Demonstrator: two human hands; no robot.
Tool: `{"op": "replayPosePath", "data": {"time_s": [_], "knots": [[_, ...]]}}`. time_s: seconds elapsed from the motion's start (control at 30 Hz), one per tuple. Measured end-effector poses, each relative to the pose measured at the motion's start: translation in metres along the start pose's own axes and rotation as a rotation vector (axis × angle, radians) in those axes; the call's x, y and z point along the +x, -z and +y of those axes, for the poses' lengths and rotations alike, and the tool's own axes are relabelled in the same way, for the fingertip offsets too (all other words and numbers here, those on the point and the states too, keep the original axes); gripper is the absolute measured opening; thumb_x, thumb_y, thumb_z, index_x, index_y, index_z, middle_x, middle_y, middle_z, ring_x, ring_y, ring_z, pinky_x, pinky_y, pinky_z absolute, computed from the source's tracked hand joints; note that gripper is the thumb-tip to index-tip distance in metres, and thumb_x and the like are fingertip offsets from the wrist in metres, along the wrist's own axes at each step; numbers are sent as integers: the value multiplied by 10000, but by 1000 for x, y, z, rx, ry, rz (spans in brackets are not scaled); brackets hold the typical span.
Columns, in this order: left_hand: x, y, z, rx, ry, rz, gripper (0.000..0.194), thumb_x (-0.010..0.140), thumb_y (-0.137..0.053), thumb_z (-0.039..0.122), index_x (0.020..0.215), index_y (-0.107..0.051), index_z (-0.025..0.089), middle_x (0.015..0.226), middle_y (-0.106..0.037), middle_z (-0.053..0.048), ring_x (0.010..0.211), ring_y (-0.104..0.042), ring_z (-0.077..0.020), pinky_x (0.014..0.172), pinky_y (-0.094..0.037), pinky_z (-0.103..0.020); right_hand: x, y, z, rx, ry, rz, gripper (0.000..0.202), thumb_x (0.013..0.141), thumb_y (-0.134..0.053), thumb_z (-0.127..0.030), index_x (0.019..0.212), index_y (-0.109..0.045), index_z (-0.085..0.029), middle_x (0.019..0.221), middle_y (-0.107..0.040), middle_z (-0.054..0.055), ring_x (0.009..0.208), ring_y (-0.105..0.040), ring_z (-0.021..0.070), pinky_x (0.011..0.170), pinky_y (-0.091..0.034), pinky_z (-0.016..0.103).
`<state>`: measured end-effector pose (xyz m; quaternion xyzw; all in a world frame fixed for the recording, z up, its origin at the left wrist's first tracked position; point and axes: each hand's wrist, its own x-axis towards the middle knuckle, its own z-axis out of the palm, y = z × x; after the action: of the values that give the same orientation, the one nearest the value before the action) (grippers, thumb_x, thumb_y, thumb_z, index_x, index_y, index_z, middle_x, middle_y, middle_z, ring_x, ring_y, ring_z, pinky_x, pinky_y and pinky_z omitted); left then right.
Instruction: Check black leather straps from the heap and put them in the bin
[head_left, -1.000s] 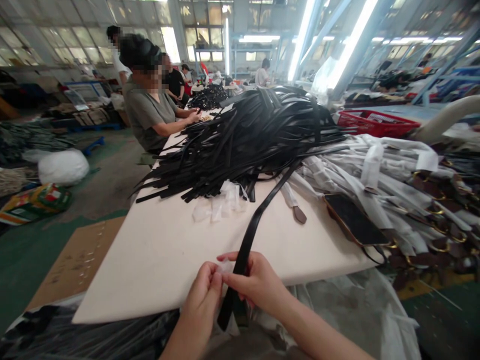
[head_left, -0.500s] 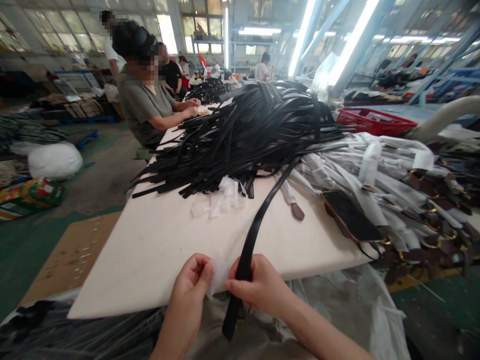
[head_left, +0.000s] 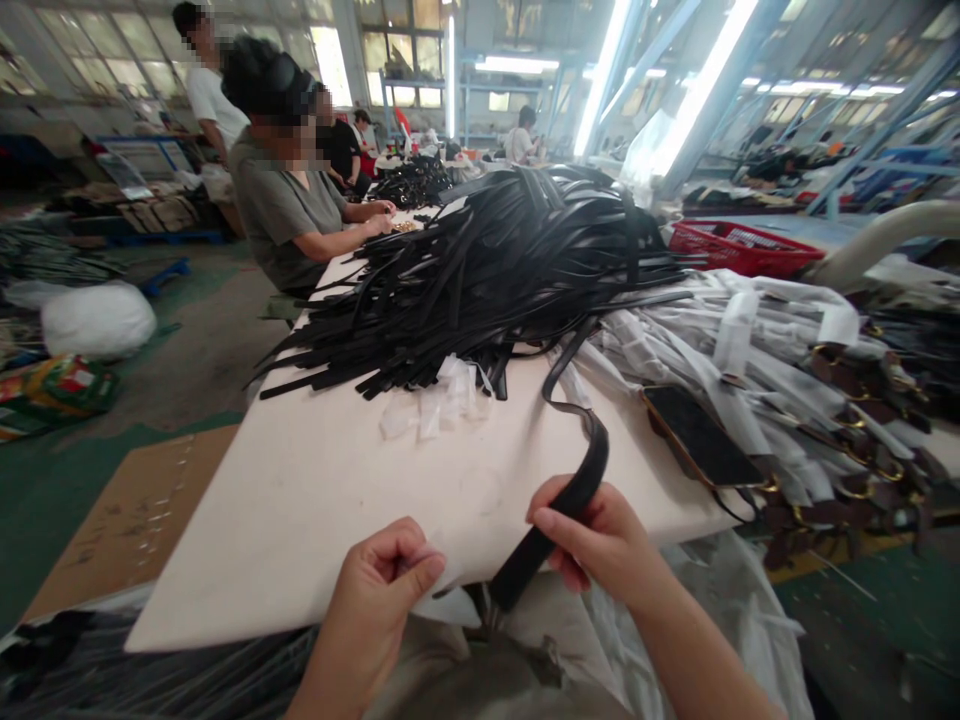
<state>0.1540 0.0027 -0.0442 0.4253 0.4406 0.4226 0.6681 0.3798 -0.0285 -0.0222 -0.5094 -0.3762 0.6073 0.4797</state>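
Observation:
My right hand (head_left: pixel 607 545) is closed around a black leather strap (head_left: pixel 587 468) close to its near end, which points down and left over the table's front edge. Beyond the hand the strap bends in an S and runs back to the heap of black straps (head_left: pixel 487 260). At the front edge, my left hand (head_left: pixel 386 580) pinches a thin translucent plastic piece (head_left: pixel 454 575), partly hidden by the fingers. A gap separates the two hands. Several similar plastic pieces (head_left: pixel 439 400) lie on the pale tabletop (head_left: pixel 300 520) in front of the heap.
A phone (head_left: pixel 701 435) lies at the right, beside a pile of white-wrapped straps (head_left: pixel 712 330) with brown ends and gold-coloured rings. Behind these sits a red basket (head_left: pixel 742 248). A co-worker (head_left: pixel 281 200) works at the table's left side. A cardboard sheet (head_left: pixel 127 520) lies on the left.
My right hand has moved right and slightly up with the strap, which has gone from nearly straight to bent. The left hand stays near its place, and the hands are farther apart.

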Motion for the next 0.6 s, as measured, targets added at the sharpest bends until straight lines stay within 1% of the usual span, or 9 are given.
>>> {"op": "replayPosePath", "data": {"time_s": [0.07,0.1,0.13,0.2,0.33,0.47,0.6], "knots": [[0,0,1,-15,14,-13,437,625,-881,393,509,-523,171,608,-403,49,600,-334,-119,552,-301,-236,-2,-1,-6,66,87,146,409,746,-768,-514,805,-597,-147,456,-566,-37,316,-477,65,304,-326,126],[0,0,1,-19,12,-12,438,611,-890,401,507,-533,169,612,-411,46,600,-338,-119,550,-297,-237,-3,-4,-6,95,118,197,413,740,-773,-518,804,-596,-150,456,-566,-39,316,-477,66,303,-325,127],[1,0,2,-21,9,-11,441,597,-897,410,506,-541,168,615,-418,42,602,-345,-121,551,-296,-238,-3,-8,-6,117,137,234,415,736,-775,-521,803,-597,-152,457,-566,-40,316,-477,66,302,-329,129],[1,-1,2,-20,5,-14,466,574,-909,432,498,-531,170,614,-420,39,605,-354,-124,554,-296,-240,-1,-15,-2,134,143,265,415,733,-778,-523,801,-602,-152,458,-573,-35,315,-484,74,299,-343,137],[0,1,1,-6,25,-26,513,564,-911,458,502,-483,181,621,-415,40,609,-352,-130,560,-298,-246,3,-20,8,107,155,239,419,743,-762,-538,807,-616,-150,463,-586,-18,309,-502,97,280,-361,159],[-2,0,1,1,17,-27,511,573,-902,476,493,-494,180,617,-423,37,614,-363,-134,573,-302,-249,4,-21,13,122,224,227,383,771,-749,-511,831,-636,-150,484,-596,-15,328,-526,100,292,-388,157],[-2,-2,-3,7,-2,-44,505,562,-916,443,488,-487,185,595,-424,42,608,-372,-137,569,-302,-255,4,-24,17,123,259,181,342,797,-739,-478,841,-656,-149,503,-601,-13,344,-538,91,309,-403,144]]}}
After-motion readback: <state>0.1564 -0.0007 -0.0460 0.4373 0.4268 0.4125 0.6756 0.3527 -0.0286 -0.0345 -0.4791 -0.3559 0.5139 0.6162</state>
